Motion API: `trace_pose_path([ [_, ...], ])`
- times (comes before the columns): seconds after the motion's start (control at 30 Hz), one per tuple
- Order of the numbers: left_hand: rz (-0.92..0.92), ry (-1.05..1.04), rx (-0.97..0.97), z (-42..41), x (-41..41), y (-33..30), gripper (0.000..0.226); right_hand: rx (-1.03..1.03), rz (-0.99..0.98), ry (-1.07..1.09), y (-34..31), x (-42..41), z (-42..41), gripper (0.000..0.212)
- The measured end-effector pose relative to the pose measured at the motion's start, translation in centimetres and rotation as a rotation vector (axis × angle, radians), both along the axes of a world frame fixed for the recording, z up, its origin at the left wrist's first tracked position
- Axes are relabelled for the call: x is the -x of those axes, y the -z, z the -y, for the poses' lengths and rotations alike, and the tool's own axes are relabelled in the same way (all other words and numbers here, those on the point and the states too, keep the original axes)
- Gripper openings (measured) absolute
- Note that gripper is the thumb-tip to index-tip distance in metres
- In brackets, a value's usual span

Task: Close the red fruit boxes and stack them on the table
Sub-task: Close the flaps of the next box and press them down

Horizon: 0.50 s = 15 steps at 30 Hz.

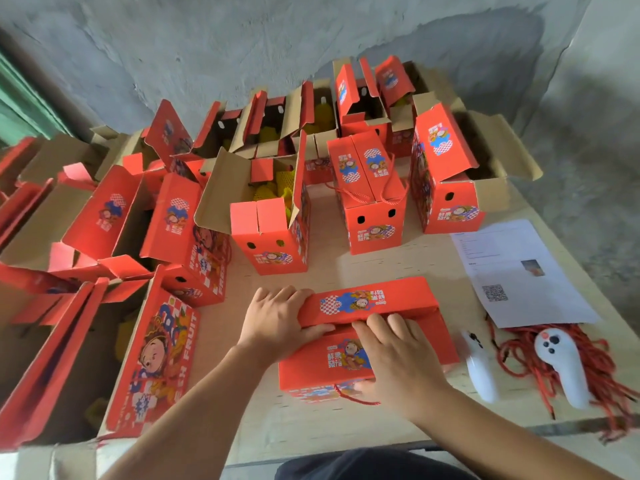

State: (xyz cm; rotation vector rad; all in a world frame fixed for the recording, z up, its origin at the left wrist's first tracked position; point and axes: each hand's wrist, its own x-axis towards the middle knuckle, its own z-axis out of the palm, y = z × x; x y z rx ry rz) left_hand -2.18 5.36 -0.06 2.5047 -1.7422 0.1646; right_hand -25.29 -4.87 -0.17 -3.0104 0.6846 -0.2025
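grey concrete wall [242, 46], wooden table [311, 427]
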Motion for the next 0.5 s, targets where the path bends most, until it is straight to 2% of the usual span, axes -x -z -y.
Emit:
trace_pose_path([
  [0.13, -0.012, -0.028, 0.083, 0.8, -0.9, -1.3, 0.082, -0.025, 0.012, 0.021, 0.0, -0.6, 0.5, 0.104],
  [0.23, -0.185, -0.024, -0.195, 1.4, -1.5, -2.2, 0.099, -0.052, -0.008, -0.004, -0.3, -0.9, 1.0, 0.099],
  [0.3, -0.236, -0.020, -0.340, 1.2, -1.3, -1.6, 0.100, -0.058, 0.018, -0.011, 0.1, -0.8, 0.9, 0.098],
  [0.5, -0.275, -0.084, -0.363, 0.9, -0.2, -0.5, 0.095, 0.020, 0.129, -0.043, 1.4, -0.5, 0.4, 0.103],
])
